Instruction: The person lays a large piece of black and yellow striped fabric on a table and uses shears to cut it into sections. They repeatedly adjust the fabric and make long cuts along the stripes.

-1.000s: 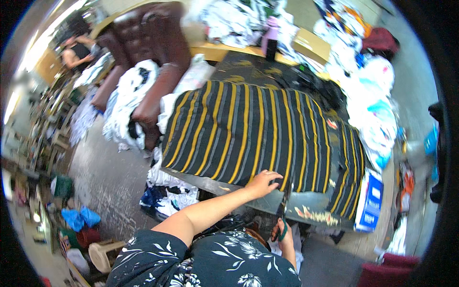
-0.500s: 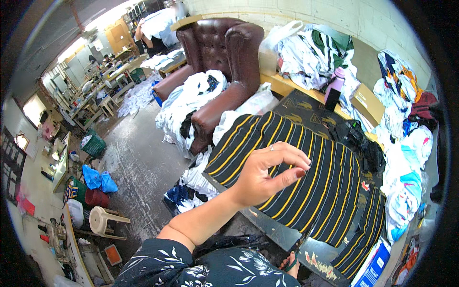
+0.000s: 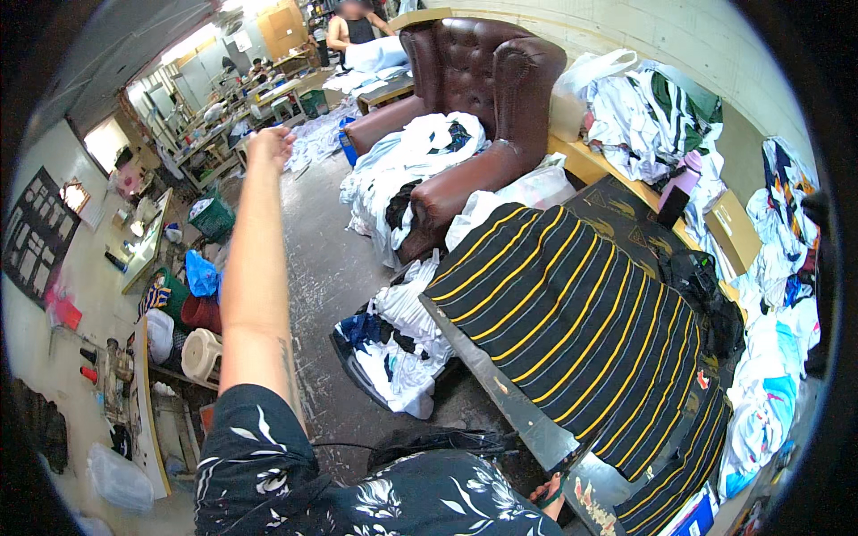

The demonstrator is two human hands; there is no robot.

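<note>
My left hand [image 3: 273, 145] is stretched out far toward the upper left, away from the fabric, its fingers loosely bent with no object visible in them. My right hand [image 3: 543, 493], low at the table's edge and partly behind my body, grips dark green-handled scissors [image 3: 556, 482]. Black cloth with yellow and grey stripes [image 3: 554, 313] lies over a dark, worn tabletop [image 3: 496, 393]. A narrower striped section at its right lies partly apart, with the scratched surface showing between the pieces.
A brown leather armchair [image 3: 523, 98] holds white cloth [image 3: 384, 192]. More garments [image 3: 648, 116], a pink bottle [image 3: 679, 183] and a cardboard box [image 3: 733, 228] line the back and right. Another person [image 3: 353, 36] handles white fabric behind. A pale stool [image 3: 201, 357] and baskets [image 3: 214, 214] stand left.
My left hand has risen from the striped cloth and swung out to the upper left. The view has turned leftward. My right hand still grips the scissors low by the table edge.
</note>
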